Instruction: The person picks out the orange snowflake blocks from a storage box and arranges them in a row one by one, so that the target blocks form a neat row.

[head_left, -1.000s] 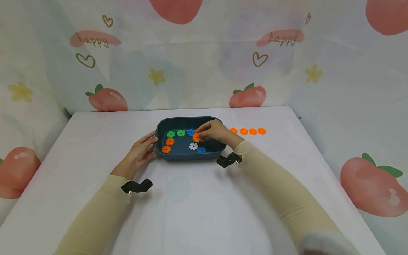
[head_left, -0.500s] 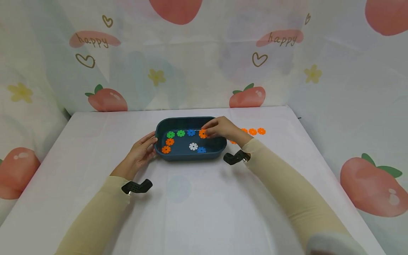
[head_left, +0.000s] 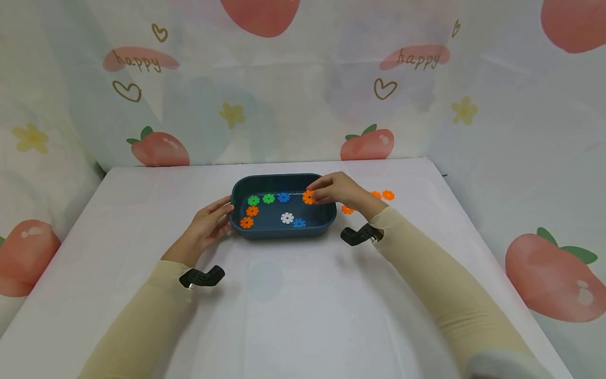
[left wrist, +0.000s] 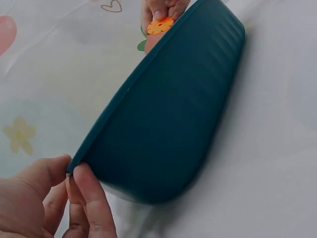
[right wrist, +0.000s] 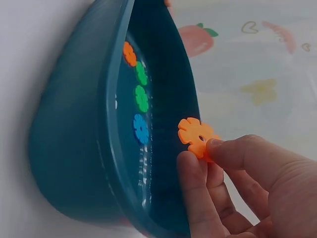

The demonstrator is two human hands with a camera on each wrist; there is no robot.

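Note:
A dark teal tray (head_left: 270,216) stands on the white table. My left hand (head_left: 207,226) pinches its left rim between thumb and fingers, as the left wrist view shows closely. Over the tray's right end, my right hand (head_left: 338,190) pinches an orange flower-shaped plastic disc (right wrist: 190,133) between thumb and fingers, raised off the tray floor. Inside lie two green discs (head_left: 268,198), a blue disc (head_left: 283,197) beside them at the back, two orange discs (head_left: 246,222) at the left, a white disc (head_left: 286,218) and another blue disc (head_left: 299,223) near the front.
On the table right of the tray lie more orange discs (head_left: 388,195), some partly behind the right forearm. Cloth printed with peaches, hearts and flowers hangs behind (head_left: 303,105) and at both sides. Each wrist wears a black camera mount (head_left: 362,235).
My right hand has moved right within the tray, carrying the orange disc from near the back blue disc toward the right end. The left hand stays on the rim.

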